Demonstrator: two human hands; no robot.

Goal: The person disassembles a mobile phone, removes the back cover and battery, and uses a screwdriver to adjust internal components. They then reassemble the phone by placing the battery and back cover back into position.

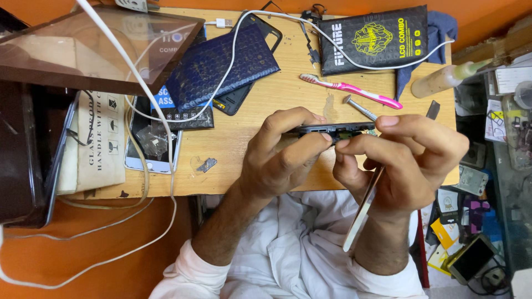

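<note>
My left hand (280, 152) grips a dark phone body (332, 130) held edge-on above the wooden table (238, 144), thumb on top and fingers underneath. My right hand (410, 158) pinches the phone's right end with thumb and forefinger, and a thin flat pale panel (363, 207) hangs down from under its palm. A metal tool tip (359, 107) pokes out just behind the phone.
A pink-and-white toothbrush (354, 88), a black printed pouch (374, 39), a blue bubble pouch (221, 63), a white phone (152, 149) and white cables (160, 119) lie on the table. A tinted glass sheet (94, 47) sits at upper left, a glue bottle (443, 80) at right.
</note>
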